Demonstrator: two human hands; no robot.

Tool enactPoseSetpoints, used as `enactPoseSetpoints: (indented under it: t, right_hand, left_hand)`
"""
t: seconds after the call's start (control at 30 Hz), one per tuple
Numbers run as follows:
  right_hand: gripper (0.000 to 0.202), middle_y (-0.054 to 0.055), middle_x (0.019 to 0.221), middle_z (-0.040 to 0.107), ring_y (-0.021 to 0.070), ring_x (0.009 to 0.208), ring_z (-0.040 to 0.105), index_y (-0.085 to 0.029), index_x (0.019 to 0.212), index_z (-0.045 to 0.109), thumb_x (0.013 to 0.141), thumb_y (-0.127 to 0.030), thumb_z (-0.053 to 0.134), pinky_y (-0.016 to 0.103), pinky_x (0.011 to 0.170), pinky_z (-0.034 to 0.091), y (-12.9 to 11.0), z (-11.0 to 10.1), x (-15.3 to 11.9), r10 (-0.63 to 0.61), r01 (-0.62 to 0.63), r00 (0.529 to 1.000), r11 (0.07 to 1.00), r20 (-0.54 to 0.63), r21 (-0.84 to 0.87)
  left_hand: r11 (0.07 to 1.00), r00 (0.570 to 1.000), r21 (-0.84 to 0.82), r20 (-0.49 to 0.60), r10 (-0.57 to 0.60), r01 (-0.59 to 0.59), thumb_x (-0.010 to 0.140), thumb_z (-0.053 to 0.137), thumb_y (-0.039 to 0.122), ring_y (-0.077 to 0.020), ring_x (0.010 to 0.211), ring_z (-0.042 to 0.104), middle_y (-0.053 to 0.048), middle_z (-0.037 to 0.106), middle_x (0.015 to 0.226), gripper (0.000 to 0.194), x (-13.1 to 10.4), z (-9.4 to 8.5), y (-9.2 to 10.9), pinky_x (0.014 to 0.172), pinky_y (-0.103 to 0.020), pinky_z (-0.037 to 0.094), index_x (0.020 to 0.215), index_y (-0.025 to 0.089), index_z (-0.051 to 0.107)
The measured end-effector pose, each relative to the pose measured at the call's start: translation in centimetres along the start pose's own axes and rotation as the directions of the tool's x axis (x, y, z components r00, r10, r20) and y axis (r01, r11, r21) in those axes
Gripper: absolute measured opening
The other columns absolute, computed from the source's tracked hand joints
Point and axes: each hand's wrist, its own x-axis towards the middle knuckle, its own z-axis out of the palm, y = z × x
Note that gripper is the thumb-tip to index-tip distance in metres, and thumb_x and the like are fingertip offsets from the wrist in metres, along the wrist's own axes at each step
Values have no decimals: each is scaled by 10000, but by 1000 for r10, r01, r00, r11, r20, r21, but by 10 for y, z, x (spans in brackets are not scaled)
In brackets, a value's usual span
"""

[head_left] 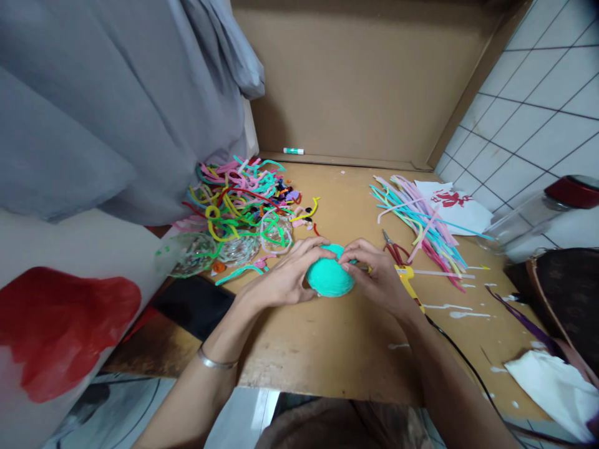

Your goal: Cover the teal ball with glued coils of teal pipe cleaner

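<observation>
A rounded turquoise piece (331, 279), its surface finely ridged, is held above the wooden table (322, 349) near the middle of the view. My left hand (292, 274) wraps round its left side, with thumb low and fingers along the upper edge. On the upper right of the piece, the fingertips of my right hand (372, 271) are pinched together. Whether anything small lies between them is hidden.
Tangled colourful pipe cleaners (234, 193) lie behind left, near clear plastic dishes (238, 247) and a black flat object (194, 305). At right are straight pipe cleaners (421, 218), red-handled pliers (395, 248), a yellow glue gun (409, 284) with cable, and a bottle (528, 212).
</observation>
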Motion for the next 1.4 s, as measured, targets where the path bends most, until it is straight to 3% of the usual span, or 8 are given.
enactPoseSetpoints:
  t: [0.17,0.37,0.7,1.1,1.4]
  right_hand:
    - [190,44,872,619,164,844,618,-195,851,668,957,-290,542,296,742,466,0,2,0,-18,18,1000,1000,-14,-5]
    - [187,46,866,634,173,837,618,-203,852,664,954,-315,554,303,733,467,1,2,-1,7,-7,1000,1000,-26,-3]
    - [194,39,852,610,159,791,602,-197,830,641,949,-312,538,289,684,446,0,5,-3,29,-30,999,999,-30,-16]
    - [234,45,850,604,166,795,592,-200,832,634,964,-352,514,298,680,439,1,6,-3,39,-40,999,998,-29,-45]
    - [202,39,839,600,165,800,594,-200,823,627,958,-301,515,298,696,446,3,9,-4,-26,24,998,999,-50,-36]
  left_hand:
    - [999,1000,-21,19,24,-24,752,709,132,-311,1435,380,-142,449,1488,721,-2,1,-3,1188,-529,341,1395,241,401]
    - [997,1000,-71,18,-4,5,709,802,222,-317,1427,405,-151,425,1514,787,-1,2,0,1174,-513,367,1379,243,389]
    - [984,996,-153,19,-90,92,731,792,233,-294,1342,503,-137,478,1461,645,2,0,8,1107,-470,439,1258,240,420]
    - [989,1000,-148,3,-24,24,764,780,232,-302,1390,472,-150,472,1489,591,1,1,7,1140,-498,410,1264,235,465]
    - [997,1000,-74,-4,16,-16,760,774,248,-315,1412,444,-168,474,1490,714,1,4,3,1157,-518,391,1383,219,427]
